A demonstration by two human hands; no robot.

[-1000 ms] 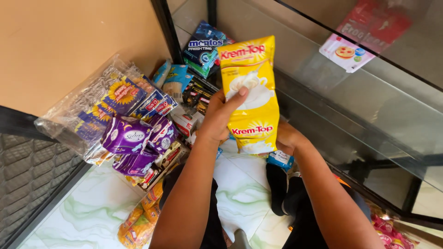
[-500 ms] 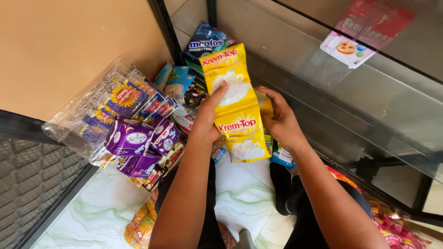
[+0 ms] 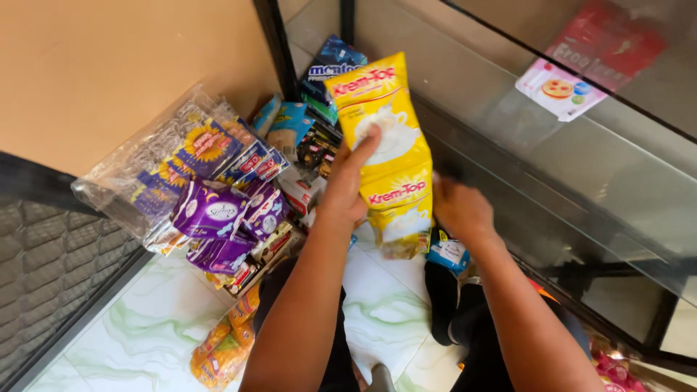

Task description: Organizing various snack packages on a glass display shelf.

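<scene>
Yellow sachet strip (image 3: 387,156) hangs upright in the head view, gripped by both hands: the left hand (image 3: 347,190) is closed on its left edge with the thumb laid up its front, and the right hand (image 3: 459,208) clasps its right edge from behind, though that hand is blurred. Left of the strip, a clear plastic bag (image 3: 138,170) holds blue sunflower-printed packets, with purple packets (image 3: 221,218) just beside it and a dark blue candy box (image 3: 330,69) behind the strip's top. Below-left of the strip orange snack packs (image 3: 221,348) lie on the green-veined marble floor (image 3: 145,327), and up-right a pink and red sticker (image 3: 581,62) sits on the glass case (image 3: 552,160).

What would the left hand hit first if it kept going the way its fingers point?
Probably the dark blue candy box standing in the corner behind the yellow sachet strip that the left hand holds; depth is unclear.
</scene>
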